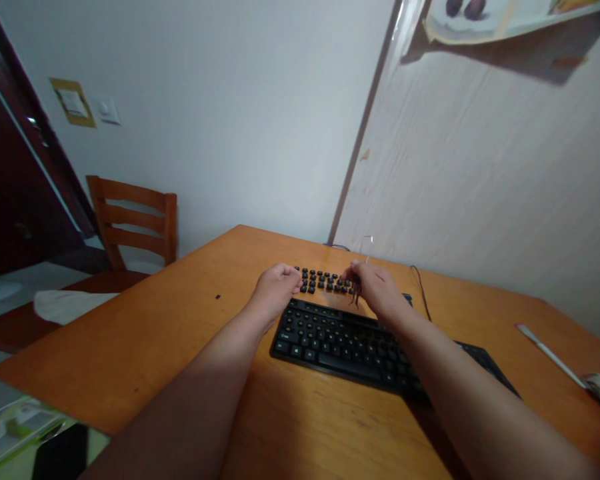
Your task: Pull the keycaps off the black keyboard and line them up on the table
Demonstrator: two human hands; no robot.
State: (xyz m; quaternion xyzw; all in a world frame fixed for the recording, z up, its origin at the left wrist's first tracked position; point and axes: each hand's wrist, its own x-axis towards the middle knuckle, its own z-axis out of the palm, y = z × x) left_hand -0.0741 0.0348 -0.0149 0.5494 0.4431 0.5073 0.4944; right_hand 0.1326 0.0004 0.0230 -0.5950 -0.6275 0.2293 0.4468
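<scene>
A black keyboard (350, 363) lies across the table in front of me; several of its keys at the upper left show bare mounts without caps. Behind it, loose black keycaps (321, 280) stand in rows. My left hand (279, 283) is closed at the left end of these rows, fingertips pinched together, and what is in them, if anything, is hidden. My right hand (375, 285) grips a wire keycap puller (355, 298) above the right end of the rows. Its thin prongs point down and a pale, clear end sticks up above the fingers.
A single dark keycap (218, 297) lies on the wooden table (190, 353) to the left. On the right lies a white-handled brush (550, 353). A cable (423, 293) runs behind the keyboard. A wooden chair (137, 220) stands at the far left, near the wall.
</scene>
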